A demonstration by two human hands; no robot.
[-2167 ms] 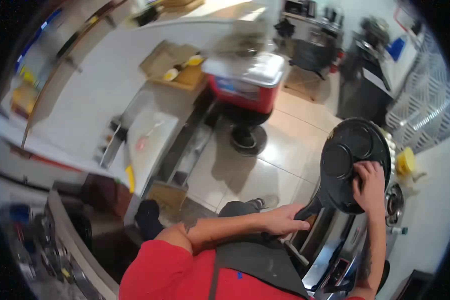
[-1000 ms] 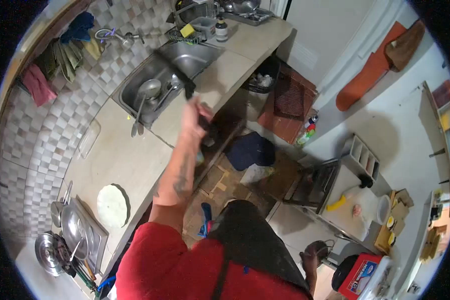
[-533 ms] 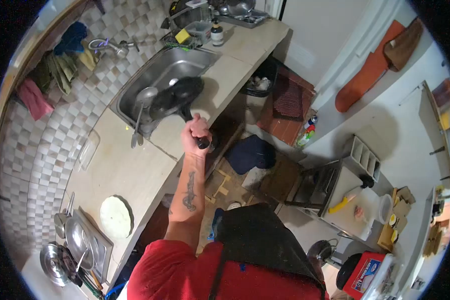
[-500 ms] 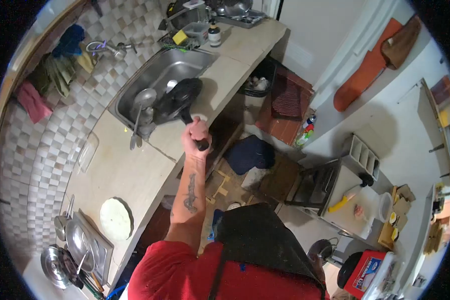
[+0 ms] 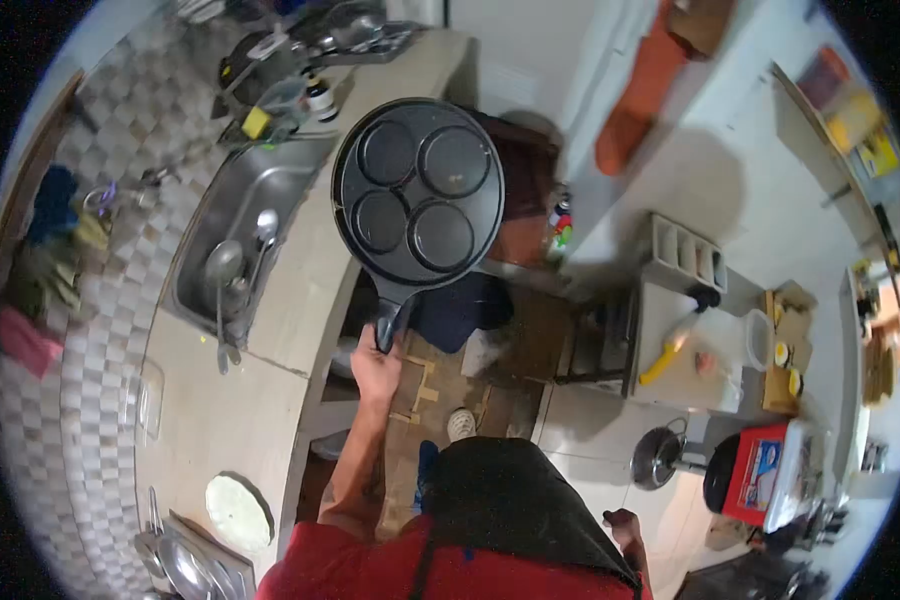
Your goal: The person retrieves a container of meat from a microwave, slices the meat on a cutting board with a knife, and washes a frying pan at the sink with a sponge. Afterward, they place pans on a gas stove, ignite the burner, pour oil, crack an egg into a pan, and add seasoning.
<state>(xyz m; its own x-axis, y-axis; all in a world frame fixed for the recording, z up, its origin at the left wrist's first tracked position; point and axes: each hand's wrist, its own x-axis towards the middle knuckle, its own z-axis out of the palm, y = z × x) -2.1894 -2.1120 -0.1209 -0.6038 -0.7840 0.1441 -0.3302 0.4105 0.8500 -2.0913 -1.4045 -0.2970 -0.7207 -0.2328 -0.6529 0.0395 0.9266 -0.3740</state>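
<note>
Left hand (image 5: pixel 377 368) grips the four-well pan (image 5: pixel 416 195) by its handle, pan body at twelve o'clock. Right hand (image 5: pixel 625 527) sits at four o'clock from the left; whether it holds anything cannot be determined.

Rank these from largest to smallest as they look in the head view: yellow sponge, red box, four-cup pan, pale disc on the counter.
1. Four-cup pan
2. Red box
3. Pale disc
4. Yellow sponge
The pan, held in the left hand, may look bigger through nearness to the camera.

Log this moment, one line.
left hand: grips four-well pan by handle; pan: wells facing camera; right hand: away from pan; sink: utensils inside
</note>
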